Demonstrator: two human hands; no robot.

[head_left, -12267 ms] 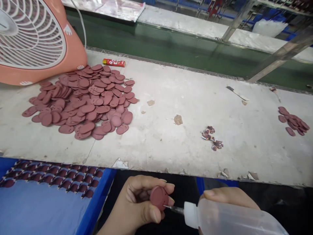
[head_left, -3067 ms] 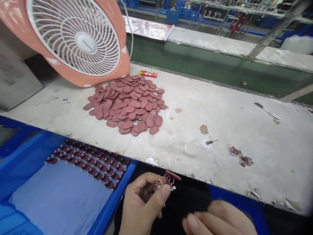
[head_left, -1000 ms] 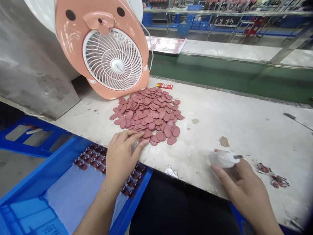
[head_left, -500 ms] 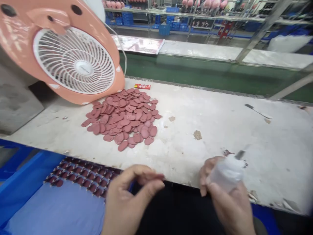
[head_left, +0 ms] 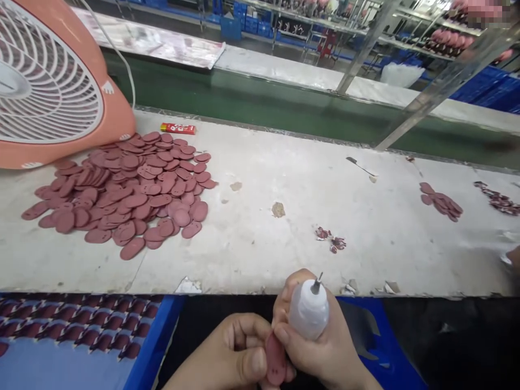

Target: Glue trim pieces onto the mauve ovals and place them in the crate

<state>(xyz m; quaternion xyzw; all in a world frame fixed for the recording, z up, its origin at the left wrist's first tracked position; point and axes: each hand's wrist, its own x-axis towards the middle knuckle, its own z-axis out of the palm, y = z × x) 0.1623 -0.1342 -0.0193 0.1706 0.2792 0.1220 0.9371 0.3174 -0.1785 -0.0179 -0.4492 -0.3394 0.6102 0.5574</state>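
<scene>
My left hand (head_left: 227, 360) is closed at the bottom of the view, pinching a dark pink oval piece (head_left: 276, 360) between thumb and fingers. My right hand (head_left: 325, 346) is wrapped round a small clear squeeze bottle (head_left: 309, 310) whose metal needle tip points up and away. Its fingers also touch the oval piece. Both hands sit just below the table's front edge, over my dark lap. A big pile of the same pink oval pieces (head_left: 125, 189) lies on the white table (head_left: 292, 184) to the left.
A pink fan (head_left: 49, 92) stands at the far left behind the pile. A blue tray (head_left: 158, 346) at bottom left holds rows of finished pieces. Small scraps (head_left: 331, 238), a red packet (head_left: 177, 128) and a smaller pile of ovals (head_left: 441, 200) lie on the table. A green belt runs behind.
Both hands have come together low in front of me. The left hand now holds a pink oval piece, and the bottle has turned upright in the right hand. The view shifted right.
</scene>
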